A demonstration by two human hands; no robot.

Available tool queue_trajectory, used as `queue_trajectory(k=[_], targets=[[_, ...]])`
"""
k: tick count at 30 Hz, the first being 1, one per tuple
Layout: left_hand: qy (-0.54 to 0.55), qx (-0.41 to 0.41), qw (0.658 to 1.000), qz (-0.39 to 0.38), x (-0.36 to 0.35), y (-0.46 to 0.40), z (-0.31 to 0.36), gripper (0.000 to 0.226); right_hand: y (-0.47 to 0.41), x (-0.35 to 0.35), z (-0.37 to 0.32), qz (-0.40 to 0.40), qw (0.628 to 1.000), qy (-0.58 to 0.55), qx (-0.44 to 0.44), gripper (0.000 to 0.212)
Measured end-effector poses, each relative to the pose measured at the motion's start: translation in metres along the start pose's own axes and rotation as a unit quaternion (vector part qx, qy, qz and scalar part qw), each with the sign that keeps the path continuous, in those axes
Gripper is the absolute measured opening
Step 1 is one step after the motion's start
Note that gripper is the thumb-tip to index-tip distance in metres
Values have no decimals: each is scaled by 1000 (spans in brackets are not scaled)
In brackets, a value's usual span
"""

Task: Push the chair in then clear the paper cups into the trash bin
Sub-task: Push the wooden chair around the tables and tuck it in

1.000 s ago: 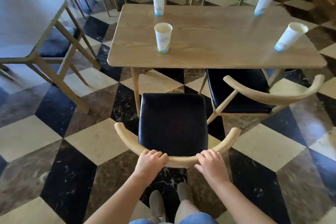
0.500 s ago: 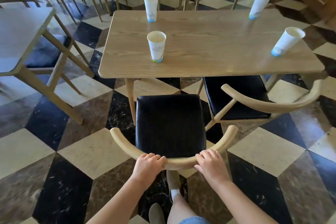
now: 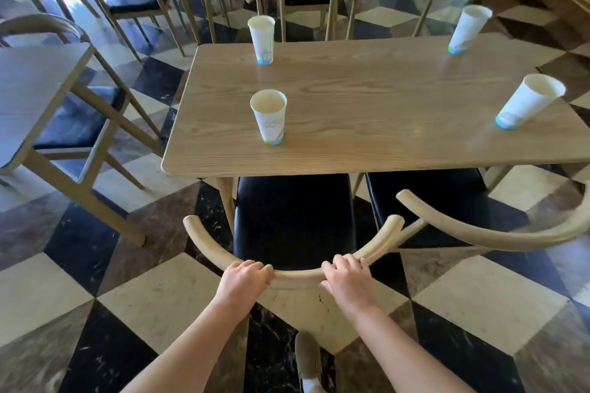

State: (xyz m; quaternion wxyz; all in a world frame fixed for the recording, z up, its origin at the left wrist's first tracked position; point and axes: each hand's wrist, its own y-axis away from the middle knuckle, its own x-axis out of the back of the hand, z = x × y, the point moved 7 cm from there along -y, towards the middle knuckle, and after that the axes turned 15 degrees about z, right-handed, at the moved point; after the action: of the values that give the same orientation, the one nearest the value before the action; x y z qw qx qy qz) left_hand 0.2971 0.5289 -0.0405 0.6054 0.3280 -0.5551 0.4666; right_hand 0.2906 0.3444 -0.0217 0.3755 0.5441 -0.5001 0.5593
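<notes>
So the push is partway done by the look of it: the light wooden chair with the curved backrest and black padded seat (image 3: 293, 220) sits at lower centre of the frame with the front of its seat already tucked under the near edge of the pale oak rectangular worktop (image 3: 367, 124), but most of the seat is out in the open, so I'd say there's more shoving to go. The left hand (image 3: 244, 277) and right hand (image 3: 346, 276) are both curled over the backrest rail, gripping it side by side. None of the cups are cleared: I count four white paper cups with blue-green bases, all upright on the worktop, one centre-left (image 3: 268, 116), one upper centre-left (image 3: 261, 39), one upper right (image 3: 469, 29), one at the right edge (image 3: 528, 101). No trash bin in sight.
</notes>
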Motion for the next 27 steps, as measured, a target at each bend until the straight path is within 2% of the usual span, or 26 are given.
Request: queue_trajectory(k=[11, 22, 25, 27], targets=[[12, 23, 1000, -5, -2, -57, -21, 16, -62, -10, 12, -32, 999, 3, 4, 40], [4, 24, 1000, -7, -2, -59, -20, 24, -66, -16, 16, -23, 1000, 1, 12, 41], [-1, 28, 1000, -2, 4, -59, -16, 22, -66, -16, 17, -52, 999, -9, -4, 38], [-8, 30, 999, -32, 6, -59, -13, 25, -67, -14, 14, -65, 998, -12, 5, 31]])
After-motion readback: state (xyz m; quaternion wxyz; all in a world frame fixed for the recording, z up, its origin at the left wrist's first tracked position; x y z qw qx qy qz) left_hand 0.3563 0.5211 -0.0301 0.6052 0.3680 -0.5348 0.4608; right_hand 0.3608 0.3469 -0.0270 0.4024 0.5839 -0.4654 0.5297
